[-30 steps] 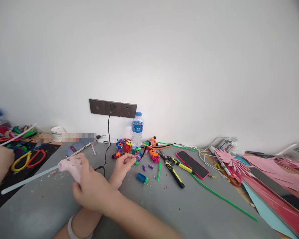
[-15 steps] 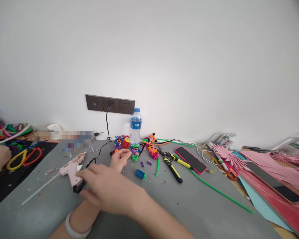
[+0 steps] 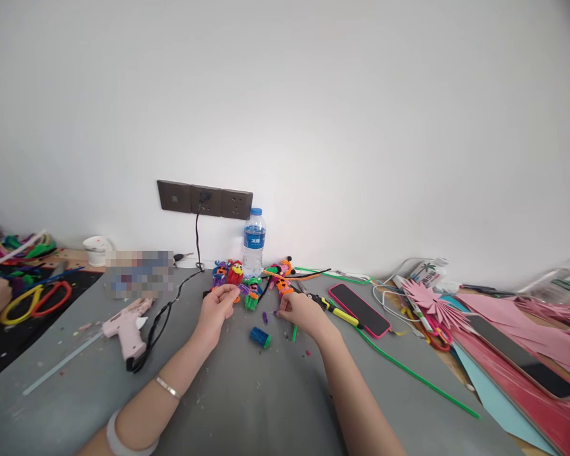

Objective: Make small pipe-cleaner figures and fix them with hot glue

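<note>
Tabletop (image 3: 261, 399) bears small purple piece (image 3: 265, 318) just beside right hand (image 3: 304, 311), whose grip can't be told; same for left hand (image 3: 216, 308), near green figure (image 3: 252, 299). Light end-on pinch should suit piece, clear of orange figure (image 3: 282, 287).

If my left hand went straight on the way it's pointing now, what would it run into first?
Your left hand would probably meet the green-and-purple pipe-cleaner figure first, just beyond the fingers, though depth is hard to judge from this single view.
</note>
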`<state>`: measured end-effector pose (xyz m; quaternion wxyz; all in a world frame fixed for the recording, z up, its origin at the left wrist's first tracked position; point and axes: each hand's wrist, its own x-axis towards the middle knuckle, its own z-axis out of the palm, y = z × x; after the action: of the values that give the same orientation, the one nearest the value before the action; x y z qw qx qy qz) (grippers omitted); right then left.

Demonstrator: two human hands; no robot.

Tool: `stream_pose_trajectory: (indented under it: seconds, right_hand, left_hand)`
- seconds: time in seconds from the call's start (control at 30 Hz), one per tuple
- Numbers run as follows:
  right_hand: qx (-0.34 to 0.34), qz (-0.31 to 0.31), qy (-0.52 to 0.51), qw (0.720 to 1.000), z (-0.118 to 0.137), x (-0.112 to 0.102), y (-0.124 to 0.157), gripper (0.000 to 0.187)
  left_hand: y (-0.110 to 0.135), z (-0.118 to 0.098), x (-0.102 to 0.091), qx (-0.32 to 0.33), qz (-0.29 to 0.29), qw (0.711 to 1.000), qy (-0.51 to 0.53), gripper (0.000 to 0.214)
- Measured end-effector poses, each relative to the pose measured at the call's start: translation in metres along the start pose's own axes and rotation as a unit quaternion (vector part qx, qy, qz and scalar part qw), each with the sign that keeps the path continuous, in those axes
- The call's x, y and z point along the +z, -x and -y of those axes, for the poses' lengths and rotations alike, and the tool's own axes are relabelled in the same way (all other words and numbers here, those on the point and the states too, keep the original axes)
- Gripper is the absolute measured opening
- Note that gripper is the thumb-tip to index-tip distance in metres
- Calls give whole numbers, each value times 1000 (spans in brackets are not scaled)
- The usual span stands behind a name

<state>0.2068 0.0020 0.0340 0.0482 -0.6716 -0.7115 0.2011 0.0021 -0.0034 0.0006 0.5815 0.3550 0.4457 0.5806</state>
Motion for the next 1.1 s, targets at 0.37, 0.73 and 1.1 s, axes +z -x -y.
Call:
stream_pose_trajectory:
  seconds: [0.37, 0.73, 1.1]
  right_hand:
    - [-88, -4, -242, 966, -9, 7, 3, 6]
    - [-92, -58, -504, 857, 12, 29, -10, 24]
    - [-81, 10, -591, 802, 11, 34, -10, 33]
  left_hand:
    - [2, 1, -2, -7, 21, 999, -40, 39]
    - [3, 5, -2, 11, 65, 993, -101, 38]
    - [4, 4, -2, 47, 81, 981, -172, 40]
